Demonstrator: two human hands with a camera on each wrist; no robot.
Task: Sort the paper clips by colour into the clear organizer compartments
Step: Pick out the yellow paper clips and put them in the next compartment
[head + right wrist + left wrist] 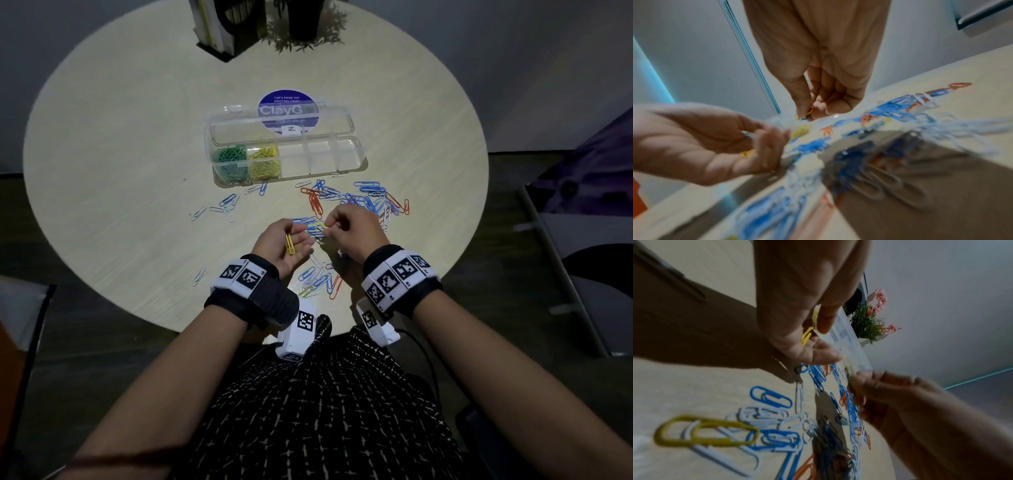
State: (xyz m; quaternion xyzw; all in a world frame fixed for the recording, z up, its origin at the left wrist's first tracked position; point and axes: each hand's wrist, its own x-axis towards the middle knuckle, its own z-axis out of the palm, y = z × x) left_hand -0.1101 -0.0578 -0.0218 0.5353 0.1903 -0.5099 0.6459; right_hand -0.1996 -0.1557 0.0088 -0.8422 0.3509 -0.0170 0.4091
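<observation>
Now yellow clip (324, 224) between R fingers (334, 222) (pinched)

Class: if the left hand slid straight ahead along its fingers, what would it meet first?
Probably the right hand, close ahead of the left hand; depth between them is unclear.

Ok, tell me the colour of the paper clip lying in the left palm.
Yellow. The paper clip lies across the cupped left hand; the head view shows it best.
</observation>
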